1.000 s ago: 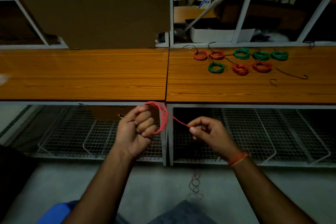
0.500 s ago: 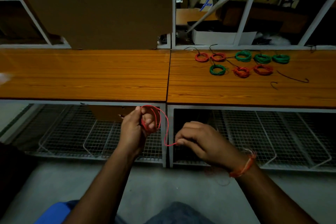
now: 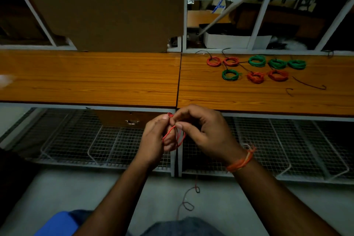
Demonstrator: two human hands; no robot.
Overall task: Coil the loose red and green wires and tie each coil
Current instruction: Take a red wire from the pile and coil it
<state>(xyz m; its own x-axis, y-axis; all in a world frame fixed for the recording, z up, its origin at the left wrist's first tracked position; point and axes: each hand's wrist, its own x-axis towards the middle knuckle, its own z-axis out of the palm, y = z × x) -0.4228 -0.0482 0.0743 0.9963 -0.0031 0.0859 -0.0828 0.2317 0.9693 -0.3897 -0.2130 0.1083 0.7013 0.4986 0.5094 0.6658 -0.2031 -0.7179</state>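
Looping round the fingers of the left hand (image 3: 153, 140) is a thin red wire (image 3: 173, 136), held in the air in front of the table edge, low in the middle of the view. The left hand curls its fingers round the small red coil and grips it. The right hand (image 3: 203, 132) is pressed close to the left one, and its thumb and first finger pinch the same wire near the top of the coil. Both hands touch each other there.

More red wire hangs down below the hands and lies in little loops on the grey floor (image 3: 57, 197).

On the right side of the orange wooden table (image 3: 95, 78) lie 8 finished coils, well apart from the hands. 4 are red coils (image 3: 214, 61) and 4 are green coils (image 3: 257, 60). They sit in 2 rows near the back edge. A dark loose wire (image 3: 308, 84) lies just beside them on the right.

An orange thread band (image 3: 241, 161) goes round the right wrist. White wire baskets (image 3: 95, 143) sit under the table.
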